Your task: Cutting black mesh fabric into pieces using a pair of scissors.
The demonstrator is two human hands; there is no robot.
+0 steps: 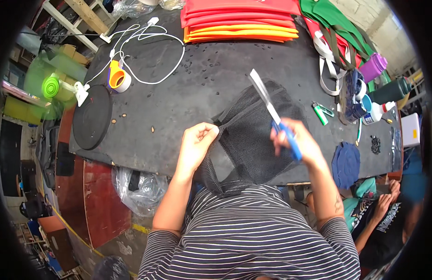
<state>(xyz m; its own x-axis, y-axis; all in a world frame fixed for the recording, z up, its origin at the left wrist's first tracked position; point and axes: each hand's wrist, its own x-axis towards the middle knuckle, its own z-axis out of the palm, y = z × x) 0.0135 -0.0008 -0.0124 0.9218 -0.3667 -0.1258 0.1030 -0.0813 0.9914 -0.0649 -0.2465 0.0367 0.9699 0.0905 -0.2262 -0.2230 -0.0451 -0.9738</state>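
A black mesh bag (253, 144) lies partly on the dark table and drapes over its near edge against my striped shirt. My left hand (197, 142) is closed in a pinch on the bag's bound edge, left of its middle. Over the bag's right part, my right hand (303, 143) grips a pair of scissors (262, 92) by the blue handles. The blades point up and to the left, close together and apart from the pinched edge. Some of the right fingers are hidden behind the handle.
Red and orange folded fabric (239, 21) is stacked at the back. On the left are a white cable (167, 33), a tape roll (118, 79), a black disc (92, 116) and a green fan (51, 87). Bottles (373, 67), a green cutter (320, 113) and blue cloth (345, 165) lie right; a person (381, 219) sits nearby.
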